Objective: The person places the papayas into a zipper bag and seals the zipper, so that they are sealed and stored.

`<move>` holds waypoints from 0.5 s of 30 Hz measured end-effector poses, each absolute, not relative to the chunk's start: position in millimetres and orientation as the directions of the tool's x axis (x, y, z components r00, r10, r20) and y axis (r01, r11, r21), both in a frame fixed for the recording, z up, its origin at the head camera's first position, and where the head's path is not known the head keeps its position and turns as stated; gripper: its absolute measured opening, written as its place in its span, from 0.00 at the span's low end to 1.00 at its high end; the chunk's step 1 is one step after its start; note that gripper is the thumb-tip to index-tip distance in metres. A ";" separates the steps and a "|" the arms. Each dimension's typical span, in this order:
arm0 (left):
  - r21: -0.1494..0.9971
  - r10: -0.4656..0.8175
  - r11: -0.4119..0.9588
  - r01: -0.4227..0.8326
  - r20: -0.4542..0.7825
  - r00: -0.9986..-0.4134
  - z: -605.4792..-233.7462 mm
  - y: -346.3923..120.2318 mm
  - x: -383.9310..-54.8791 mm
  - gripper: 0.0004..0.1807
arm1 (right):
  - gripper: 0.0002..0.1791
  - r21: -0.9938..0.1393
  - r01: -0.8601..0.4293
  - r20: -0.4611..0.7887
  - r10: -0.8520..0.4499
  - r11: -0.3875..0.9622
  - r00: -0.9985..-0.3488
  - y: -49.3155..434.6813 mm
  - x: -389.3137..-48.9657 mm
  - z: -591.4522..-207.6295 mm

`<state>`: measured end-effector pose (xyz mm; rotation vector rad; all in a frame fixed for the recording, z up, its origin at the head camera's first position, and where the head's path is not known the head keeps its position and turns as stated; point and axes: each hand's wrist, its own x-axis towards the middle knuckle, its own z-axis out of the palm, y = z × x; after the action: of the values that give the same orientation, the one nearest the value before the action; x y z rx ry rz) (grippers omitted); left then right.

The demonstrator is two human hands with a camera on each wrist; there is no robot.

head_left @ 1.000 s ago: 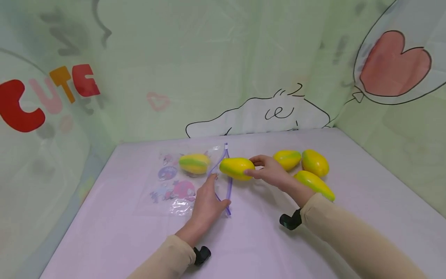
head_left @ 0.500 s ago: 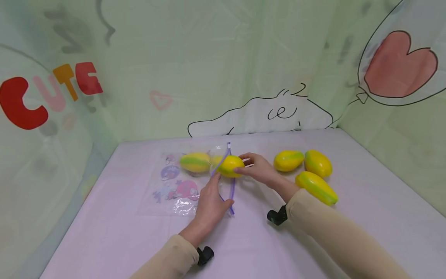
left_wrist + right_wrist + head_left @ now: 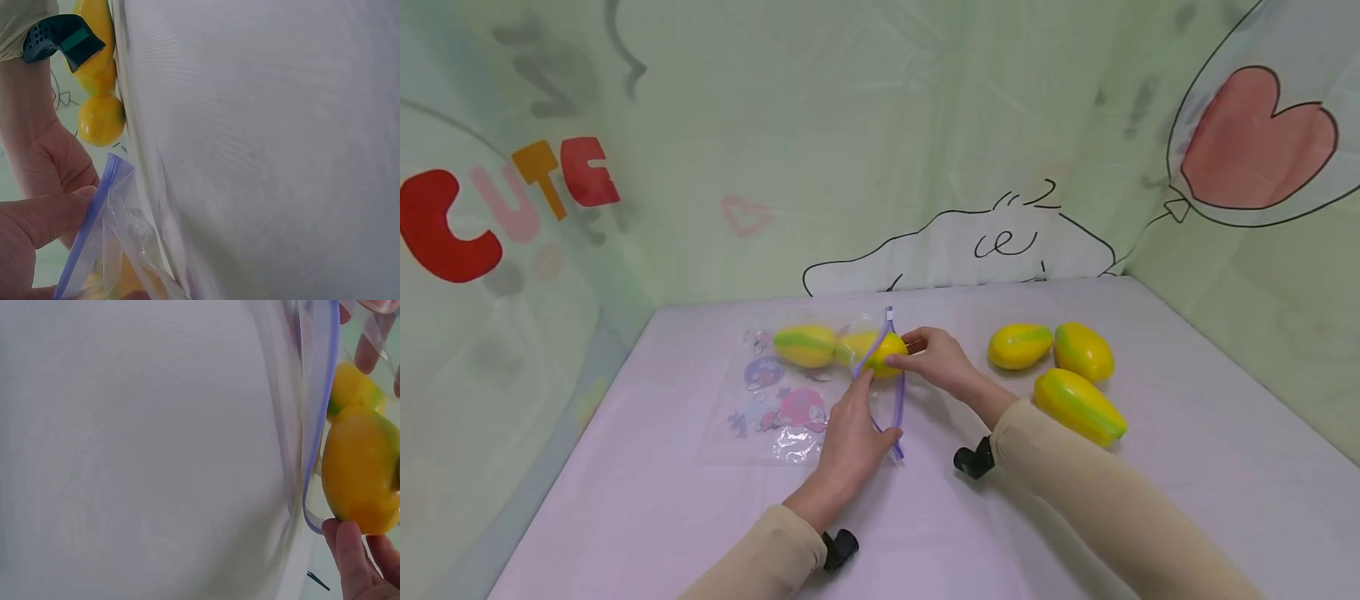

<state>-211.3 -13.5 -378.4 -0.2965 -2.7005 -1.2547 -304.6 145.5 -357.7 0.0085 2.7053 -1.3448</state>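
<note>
A clear zip bag (image 3: 805,408) with a purple zip edge and printed pictures lies on the table, its mouth facing right. My left hand (image 3: 853,429) holds the bag's mouth, its thumb against the purple strip (image 3: 94,219) in the left wrist view. One yellow-green papaya (image 3: 805,346) lies inside the bag. A second papaya (image 3: 891,354) is partly through the mouth, touching or nearly touching the first. My right hand (image 3: 936,358) holds its right end between thumb and fingers. In the right wrist view, that papaya (image 3: 359,469) is beside the purple strip, fingertips at its lower end.
To the right on the pale table (image 3: 700,533) lie three more papayas: one at the back (image 3: 1020,346), one farther right (image 3: 1084,352) and one in front (image 3: 1078,407), near the right sleeve. A printed curtain (image 3: 865,150) stands behind the table.
My right hand has moved left, carrying the second papaya from the bag's mouth partly inside. The first papaya has shifted slightly left. The left hand stays at the bag's mouth.
</note>
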 end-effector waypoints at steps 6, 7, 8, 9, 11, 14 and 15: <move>0.735 0.119 0.629 0.254 0.232 -0.966 -379.3 -14.5 -210.9 0.45 | 0.32 -0.823 0.091 -0.130 -0.031 0.561 -0.991 135.3 -310.2 -360.7; 0.733 0.120 0.629 0.259 0.238 -0.964 -379.3 -14.5 -211.0 0.45 | 0.32 -0.828 0.092 -0.131 -0.031 0.554 -0.991 134.0 -311.0 -361.2; 0.730 0.122 0.629 0.265 0.245 -0.962 -379.5 -14.5 -211.2 0.45 | 0.32 -0.831 0.094 -0.132 -0.030 0.548 -0.991 132.9 -311.7 -361.6; 0.728 0.123 0.630 0.271 0.251 -0.960 -379.7 -14.5 -211.5 0.45 | 0.32 -0.834 0.095 -0.131 -0.028 0.544 -0.991 131.9 -312.1 -361.7; 0.720 0.130 0.633 0.285 0.264 -0.956 -379.8 -14.6 -211.9 0.45 | 0.32 -0.844 0.097 -0.131 -0.027 0.527 -0.991 130.4 -313.2 -362.6; 0.706 0.143 0.638 0.309 0.286 -0.948 -380.5 -14.6 -212.3 0.45 | 0.31 -0.861 0.101 -0.132 -0.028 0.498 -0.991 128.1 -314.4 -363.8; 0.700 0.148 0.639 0.317 0.293 -0.945 -380.6 -14.6 -212.3 0.45 | 0.31 -0.868 0.103 -0.133 -0.026 0.486 -0.991 127.1 -314.4 -364.0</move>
<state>-212.3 -14.6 -380.6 -0.3810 -2.6507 -1.1923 -314.4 127.1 -364.0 0.0678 2.5961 -1.5289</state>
